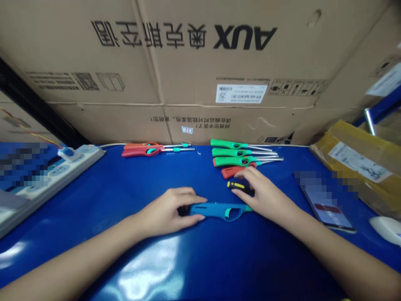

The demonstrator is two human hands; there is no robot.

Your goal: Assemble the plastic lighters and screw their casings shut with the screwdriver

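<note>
A blue gas lighter [209, 210] lies across the middle of the blue table, its trigger opening towards the right. My left hand [169, 211] has thumb and fingers closed around the lighter's left end. My right hand [263, 192] is curled around a black tool handle with yellow inlays [237, 186], just above the lighter's right end. Whatever extends from that handle is hidden by the hand, so its kind is unclear. The lighter's nozzle also disappears beneath my right hand. Behind the right fingers lies a red lighter [230, 172], partly covered.
Three green lighters, one of them here [230, 161], lie behind my right hand. Two red lighters [140, 151] are at the back left. A power strip [59, 173] runs along the left; a phone [328, 209], a yellow-taped package [354, 163] and a white mouse-like object [387, 229] occupy the right. Cardboard [188, 83] walls the back.
</note>
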